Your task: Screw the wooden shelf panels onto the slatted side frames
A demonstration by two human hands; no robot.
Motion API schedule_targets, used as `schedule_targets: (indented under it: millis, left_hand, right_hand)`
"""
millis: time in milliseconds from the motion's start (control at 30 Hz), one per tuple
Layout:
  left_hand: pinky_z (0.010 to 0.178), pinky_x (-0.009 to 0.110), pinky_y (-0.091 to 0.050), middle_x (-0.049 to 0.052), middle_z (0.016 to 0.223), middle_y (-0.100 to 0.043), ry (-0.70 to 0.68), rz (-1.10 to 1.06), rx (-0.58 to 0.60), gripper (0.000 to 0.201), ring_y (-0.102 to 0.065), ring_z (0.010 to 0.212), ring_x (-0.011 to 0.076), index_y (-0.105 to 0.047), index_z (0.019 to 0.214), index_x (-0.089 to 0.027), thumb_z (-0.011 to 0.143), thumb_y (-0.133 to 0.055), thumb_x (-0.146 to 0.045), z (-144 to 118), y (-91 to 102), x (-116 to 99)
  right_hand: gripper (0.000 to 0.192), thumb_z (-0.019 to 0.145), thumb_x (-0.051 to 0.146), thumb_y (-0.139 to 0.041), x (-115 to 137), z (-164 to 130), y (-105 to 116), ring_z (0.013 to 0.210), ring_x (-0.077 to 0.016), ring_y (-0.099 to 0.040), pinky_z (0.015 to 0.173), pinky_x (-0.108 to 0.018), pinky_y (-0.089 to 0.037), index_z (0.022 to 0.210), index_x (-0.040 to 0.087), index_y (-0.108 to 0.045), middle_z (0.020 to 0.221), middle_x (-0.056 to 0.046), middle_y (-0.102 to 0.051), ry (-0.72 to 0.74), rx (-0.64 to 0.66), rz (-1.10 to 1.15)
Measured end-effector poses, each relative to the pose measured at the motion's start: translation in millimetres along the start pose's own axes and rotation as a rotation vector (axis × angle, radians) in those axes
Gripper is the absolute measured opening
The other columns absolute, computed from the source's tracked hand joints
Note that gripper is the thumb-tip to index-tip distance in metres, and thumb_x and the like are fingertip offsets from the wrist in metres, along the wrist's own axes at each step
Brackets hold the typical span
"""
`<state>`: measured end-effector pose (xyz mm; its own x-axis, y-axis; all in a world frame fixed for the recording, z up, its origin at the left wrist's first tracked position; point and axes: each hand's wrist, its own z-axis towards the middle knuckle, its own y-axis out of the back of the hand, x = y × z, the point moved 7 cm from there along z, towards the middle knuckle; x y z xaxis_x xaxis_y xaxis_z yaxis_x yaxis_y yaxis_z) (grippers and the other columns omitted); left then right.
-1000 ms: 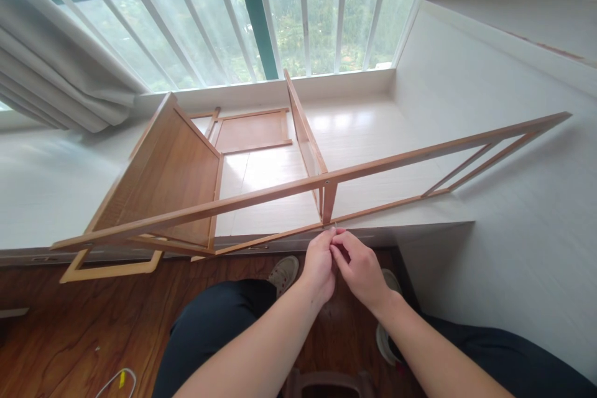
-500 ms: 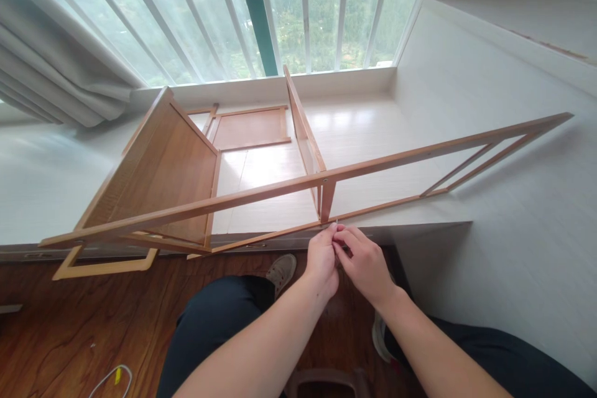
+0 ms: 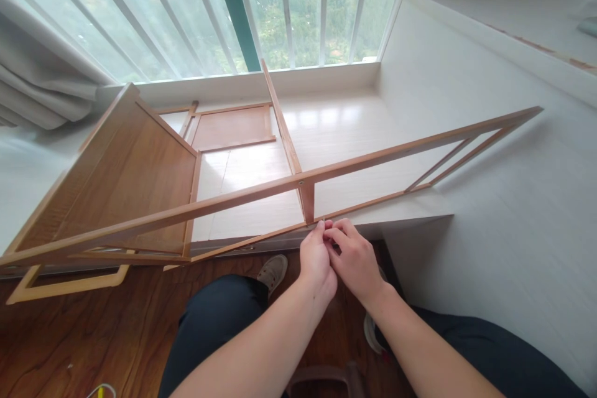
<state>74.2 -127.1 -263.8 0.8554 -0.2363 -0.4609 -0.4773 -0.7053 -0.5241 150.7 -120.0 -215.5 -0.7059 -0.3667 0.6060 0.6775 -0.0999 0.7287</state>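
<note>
My left hand and my right hand meet just below the lower rail of a long wooden frame. Fingertips of both are pinched together, and a tiny light tip shows above the left thumb; what it belongs to is too small to tell. Right above my hands, a short wooden crosspiece joins the frame's two rails, with a screw head in the upper rail. Behind it an upright wooden piece runs back toward the window. A wide brown panel stands tilted at the left end.
A smaller framed panel lies flat on the white window ledge. A pale wooden handle-shaped piece juts out at lower left. White bars cross the window, with a grey curtain at left. A cable lies on the wooden floor.
The view has shifted, so the frame and ledge appear further left. My hands stay together at the same spot by the lower rail, with the fingers slightly rearranged.
</note>
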Motion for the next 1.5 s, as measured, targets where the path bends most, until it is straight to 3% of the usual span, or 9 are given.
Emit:
schedule_targets:
  millis: [167, 300, 467, 733, 1033, 1500]
  left_hand:
    - [0.066, 0.017, -0.054, 0.007, 0.075, -0.072, -0.013, -0.005, 0.009, 0.021, -0.068, 0.066, 0.01, -0.071, 0.075, -0.008, 0.093, -0.062, -0.012, 1, -0.5, -2]
    - [0.06, 0.017, -0.052, 0.005, 0.07, -0.069, -0.01, 0.0, 0.016, 0.02, -0.065, 0.06, 0.0097, -0.068, 0.076, -0.01, 0.094, -0.061, -0.013, -2, -6.2, -3]
    - [0.058, 0.021, -0.052, 0.002, 0.063, -0.066, 0.002, 0.006, -0.005, 0.017, -0.062, 0.054, 0.0108, -0.062, 0.077, -0.013, 0.094, -0.059, -0.015, -7, -14.5, -2]
    - [0.054, 0.022, -0.05, 0.001, 0.063, -0.064, -0.042, 0.06, 0.042, 0.005, -0.06, 0.053, 0.0114, -0.062, 0.082, -0.013, 0.085, -0.065, -0.015, -3, -9.2, -3]
    - [0.054, 0.024, -0.051, 0.001, 0.062, -0.064, -0.051, 0.128, 0.085, 0.006, -0.056, 0.048, 0.0107, -0.063, 0.078, -0.014, 0.083, -0.064, -0.017, -8, -6.8, -13]
    - [0.056, 0.023, -0.049, 0.001, 0.062, -0.062, -0.019, 0.098, 0.07, 0.015, -0.058, 0.053, 0.0111, -0.062, 0.073, -0.012, 0.086, -0.064, -0.017, -3, 2.1, -9]
  right_hand:
    - [0.012, 0.097, 0.016, -0.06, 4, 2, 4, 0.086, -0.0165, -0.066, 0.074, -0.025, -0.047, 0.093, 0.021, -0.07, 0.099, -0.004, -0.068, 0.024, -0.014, 0.036]
    - [0.011, 0.095, 0.015, -0.059, 6, 4, 11, 0.085, -0.0166, -0.065, 0.076, -0.025, -0.048, 0.092, 0.021, -0.067, 0.098, -0.004, -0.067, 0.03, -0.071, 0.077]
    - [0.008, 0.092, 0.016, -0.059, -1, 6, 16, 0.081, -0.0163, -0.062, 0.07, -0.025, -0.047, 0.087, 0.022, -0.063, 0.093, -0.003, -0.063, -0.032, -0.115, 0.116]
    - [0.007, 0.09, 0.016, -0.057, -5, 7, 13, 0.081, -0.0166, -0.062, 0.071, -0.026, -0.048, 0.088, 0.022, -0.06, 0.095, -0.003, -0.064, -0.088, -0.094, 0.161]
    - [0.008, 0.091, 0.016, -0.057, -3, 3, 4, 0.084, -0.0175, -0.062, 0.074, -0.027, -0.049, 0.09, 0.023, -0.06, 0.096, -0.003, -0.064, -0.085, -0.058, 0.211]
    - [0.008, 0.093, 0.018, -0.057, -3, -1, -3, 0.08, -0.0169, -0.062, 0.073, -0.028, -0.049, 0.088, 0.022, -0.063, 0.09, -0.002, -0.061, -0.069, -0.015, 0.264]
